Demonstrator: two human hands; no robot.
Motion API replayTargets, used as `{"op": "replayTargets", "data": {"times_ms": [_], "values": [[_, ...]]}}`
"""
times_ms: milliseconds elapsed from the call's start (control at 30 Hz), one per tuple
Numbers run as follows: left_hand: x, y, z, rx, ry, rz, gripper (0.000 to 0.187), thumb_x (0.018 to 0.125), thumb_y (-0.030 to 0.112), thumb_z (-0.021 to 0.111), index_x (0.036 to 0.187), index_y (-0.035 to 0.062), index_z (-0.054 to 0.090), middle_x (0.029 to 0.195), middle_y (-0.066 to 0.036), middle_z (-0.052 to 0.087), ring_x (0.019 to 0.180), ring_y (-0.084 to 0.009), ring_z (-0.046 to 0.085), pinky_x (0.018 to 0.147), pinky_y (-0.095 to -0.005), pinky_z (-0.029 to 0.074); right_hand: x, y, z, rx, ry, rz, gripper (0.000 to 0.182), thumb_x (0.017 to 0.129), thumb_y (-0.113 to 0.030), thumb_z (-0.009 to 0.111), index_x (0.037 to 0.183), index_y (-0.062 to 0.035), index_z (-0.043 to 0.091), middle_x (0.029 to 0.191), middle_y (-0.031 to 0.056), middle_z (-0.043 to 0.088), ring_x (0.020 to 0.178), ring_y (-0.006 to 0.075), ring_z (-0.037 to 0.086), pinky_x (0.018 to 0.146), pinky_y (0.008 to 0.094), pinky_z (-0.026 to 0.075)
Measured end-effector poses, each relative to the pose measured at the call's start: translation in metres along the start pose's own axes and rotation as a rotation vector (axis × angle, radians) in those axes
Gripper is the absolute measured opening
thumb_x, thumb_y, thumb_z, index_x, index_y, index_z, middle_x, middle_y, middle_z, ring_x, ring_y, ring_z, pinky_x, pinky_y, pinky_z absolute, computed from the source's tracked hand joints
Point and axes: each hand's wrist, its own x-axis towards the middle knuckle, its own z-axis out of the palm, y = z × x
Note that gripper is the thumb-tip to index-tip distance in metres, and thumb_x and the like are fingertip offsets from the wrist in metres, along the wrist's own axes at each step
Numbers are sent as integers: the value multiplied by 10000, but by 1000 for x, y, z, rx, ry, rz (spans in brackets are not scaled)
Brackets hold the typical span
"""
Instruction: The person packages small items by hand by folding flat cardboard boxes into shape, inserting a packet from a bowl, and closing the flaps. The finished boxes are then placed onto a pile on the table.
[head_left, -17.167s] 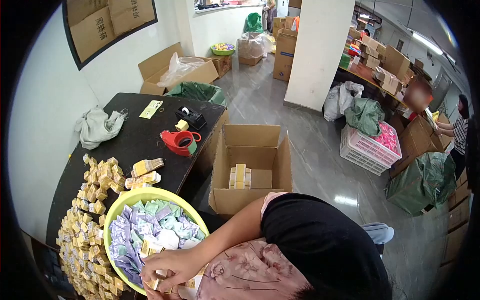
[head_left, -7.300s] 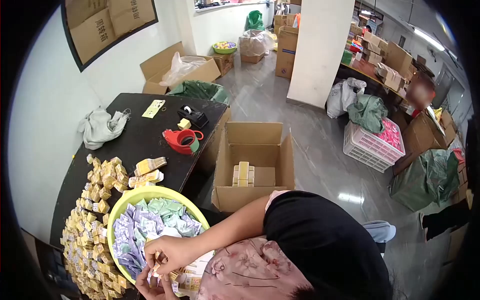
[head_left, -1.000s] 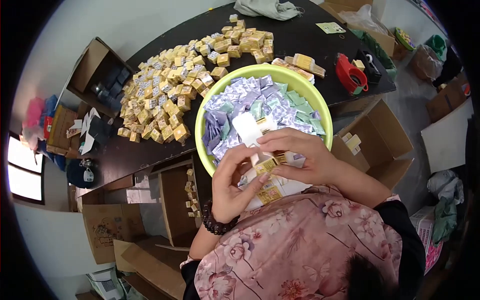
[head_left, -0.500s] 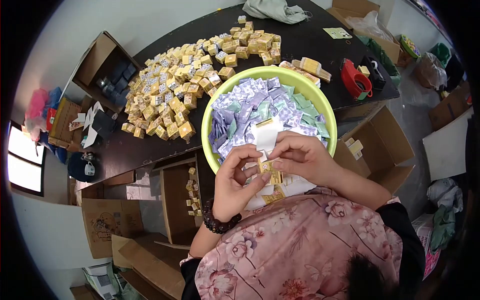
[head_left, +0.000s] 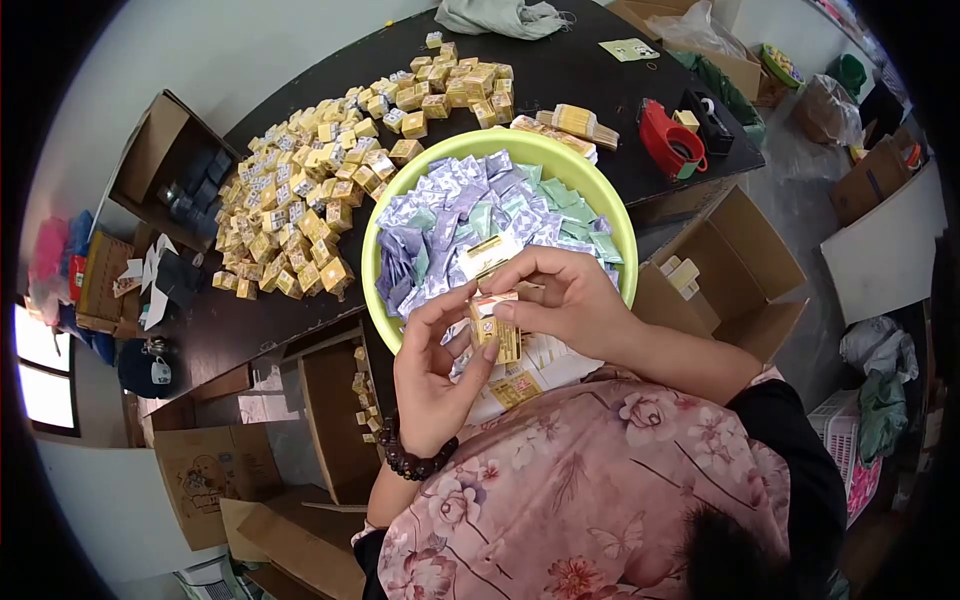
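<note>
A small yellow cardboard box (head_left: pixel 509 342) is held upright between both hands over the near side of a lime-green basin (head_left: pixel 628 225). My left hand (head_left: pixel 432 355), with a dark bead bracelet at the wrist, grips the box from the left, thumb on its front face. From the right, my right hand (head_left: pixel 565 305) pinches the top edge with thumb and forefinger. A pale flap with a yellow end (head_left: pixel 488 258) sticks up behind the fingers. Purple and green sachets (head_left: pixel 500 200) fill the basin. Flat, unfolded cartons (head_left: pixel 535 370) lie beneath the hands by the apron.
Many yellow boxes (head_left: pixel 300 190) are heaped on the dark table (head_left: pixel 330 315). A red tape dispenser (head_left: pixel 668 140) and a bundle of flat yellow cartons (head_left: pixel 578 122) lie beyond the basin. Open cardboard boxes stand right (head_left: pixel 745 260) and left (head_left: pixel 335 430), with small boxes inside.
The pale flap has come down and tilts back behind the box, and the fingers have closed in round its top. The whole scene has shifted left in view.
</note>
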Motion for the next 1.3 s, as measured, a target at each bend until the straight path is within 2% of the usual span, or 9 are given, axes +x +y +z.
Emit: {"op": "replayTargets", "data": {"times_ms": [100, 200, 267, 400, 467, 567, 767, 967, 1300], "values": [[-1, 0, -2, 2, -25, 6, 525, 828, -122, 618, 1304, -15, 422, 1340, -132, 462, 1259, -214, 460, 1026, -365, 457, -1, 2, -3, -4, 23, 44, 138, 858, 57, 639, 989, 18, 623, 1078, 114, 609, 1021, 154, 610, 914, 294, 499], [-2, 2, -3, -8, -36, -1, 499, 845, -108, 613, 1306, -16, 445, 1334, -137, 473, 1258, -222, 465, 1027, -358, 454, -4, 4, -5, -111, 7, -76, 133, 868, 58, 623, 993, 14, 633, 1080, 116, 611, 999, 163, 623, 885, 287, 515], [-2, 4, -5, -33, -27, -37, 463, 861, -97, 602, 1299, -18, 475, 1322, -141, 483, 1254, -227, 473, 1030, -347, 447, -5, 0, -7, -613, -93, -357, 154, 869, 55, 620, 1019, 20, 630, 1082, 129, 610, 998, 188, 628, 860, 284, 516], [2, -5, -12, 126, -119, 107, 445, 867, -82, 608, 1292, -18, 490, 1308, -143, 497, 1251, -233, 482, 1021, -338, 451, -10, 5, -4, -613, -52, -385, 187, 855, 42, 640, 1041, 22, 630, 1080, 138, 610, 996, 212, 630, 835, 292, 514], [1, -6, -9, 52, -92, 89, 423, 864, -76, 620, 1267, -25, 503, 1310, -155, 502, 1239, -236, 498, 1007, -335, 459, -11, 8, -4, -302, 13, -161, 241, 836, 23, 671, 1074, 9, 633, 1103, 136, 601, 1014, 225, 621, 832, 306, 511], [-2, -8, -9, -131, -9, -22, 387, 867, -70, 624, 1234, -31, 510, 1300, -172, 518, 1214, -235, 523, 990, -329, 465, -7, 4, -8, -654, -122, -403, 265, 835, 1, 682, 1096, -5, 635, 1130, 121, 591, 1047, 220, 608, 845, 305, 512], [-2, -11, -7, -199, 24, -8, 345, 882, -68, 607, 1208, -31, 501, 1264, -174, 552, 1191, -228, 542, 996, -325, 450, -12, 2, 4, -611, -48, -282, 224, 844, -21, 681, 1068, -23, 664, 1124, 106, 588, 1033, 201, 601, 828, 290, 504], [-4, -10, -3, -144, 44, -13, 271, 892, -52, 602, 1154, -31, 541, 1266, -174, 544, 1188, -230, 540, 1005, -334, 442, -12, 5, 1, -643, -105, -329, 227, 848, -26, 678, 1075, -38, 674, 1077, 91, 566, 994, 180, 593, 769, 268, 499], [-4, -8, -5, 37, -9, 45, 106, 901, -36, 600, 992, -2, 556, 1203, -166, 556, 1067, -179, 568, 921, -301, 461, -15, 10, -4, -393, -93, -154, 151, 879, -6, 645, 1029, 7, 653, 1092, 89, 523, 1023, 163, 585, 839, 262, 518]]}}
